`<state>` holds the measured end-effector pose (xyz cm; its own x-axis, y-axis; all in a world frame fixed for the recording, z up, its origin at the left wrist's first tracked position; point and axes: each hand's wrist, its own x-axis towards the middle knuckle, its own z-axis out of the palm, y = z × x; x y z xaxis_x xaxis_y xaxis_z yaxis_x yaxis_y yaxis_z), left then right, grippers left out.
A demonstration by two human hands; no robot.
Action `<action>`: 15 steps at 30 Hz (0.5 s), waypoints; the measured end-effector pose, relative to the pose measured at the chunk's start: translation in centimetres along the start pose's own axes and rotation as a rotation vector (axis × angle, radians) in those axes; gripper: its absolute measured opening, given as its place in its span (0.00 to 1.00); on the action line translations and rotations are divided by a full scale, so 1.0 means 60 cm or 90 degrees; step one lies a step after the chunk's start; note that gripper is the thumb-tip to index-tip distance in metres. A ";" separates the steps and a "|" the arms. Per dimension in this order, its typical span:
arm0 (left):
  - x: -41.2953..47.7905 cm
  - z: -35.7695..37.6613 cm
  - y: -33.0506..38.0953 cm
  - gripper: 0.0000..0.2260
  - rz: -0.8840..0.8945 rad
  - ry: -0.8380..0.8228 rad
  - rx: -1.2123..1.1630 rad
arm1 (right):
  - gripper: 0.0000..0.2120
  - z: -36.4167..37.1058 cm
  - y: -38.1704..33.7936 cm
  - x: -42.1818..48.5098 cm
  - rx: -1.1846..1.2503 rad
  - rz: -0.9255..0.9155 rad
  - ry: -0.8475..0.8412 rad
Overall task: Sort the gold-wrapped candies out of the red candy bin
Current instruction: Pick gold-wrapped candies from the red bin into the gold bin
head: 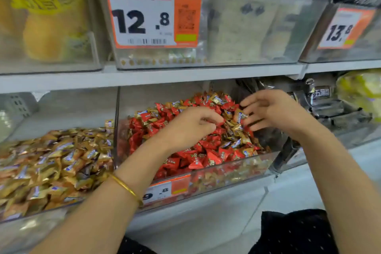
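Observation:
The clear candy bin [233, 168] on the lower shelf holds a heap of red-wrapped candies [208, 159] with gold-wrapped candies [237, 143] mixed in, mostly at the back and right. My left hand [191, 127] lies on the middle of the heap with its fingers curled down into the candies; what they hold is hidden. My right hand [272, 111] reaches in from the right with spread fingers, and its fingertips pinch one gold candy [239, 116] with a blue label just above the pile.
To the left stands a second clear bin [115, 109] full of gold-wrapped candies [51, 161]. Dark packets [334, 109] lie in the bin to the right. An upper shelf [156, 77] with bread bins and price tags overhangs the candy bins.

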<state>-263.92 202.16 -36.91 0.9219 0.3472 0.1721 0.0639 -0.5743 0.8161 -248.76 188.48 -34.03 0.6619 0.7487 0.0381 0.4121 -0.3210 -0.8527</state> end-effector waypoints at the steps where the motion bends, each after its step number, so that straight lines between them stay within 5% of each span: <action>1: 0.017 0.017 -0.001 0.11 0.003 -0.033 0.062 | 0.14 -0.012 0.012 -0.001 -0.043 0.008 -0.006; 7: 0.081 0.081 -0.018 0.23 -0.012 -0.231 0.349 | 0.15 -0.017 0.056 0.016 -0.329 0.009 -0.222; 15: 0.109 0.057 -0.031 0.29 -0.086 -0.368 0.484 | 0.28 0.000 0.079 0.036 -0.299 -0.027 -0.357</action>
<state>-256.71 202.95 -39.22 0.9213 0.1438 -0.3613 0.2267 -0.9535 0.1985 -245.38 188.56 -37.95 0.2721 0.9098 -0.3136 0.7380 -0.4064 -0.5387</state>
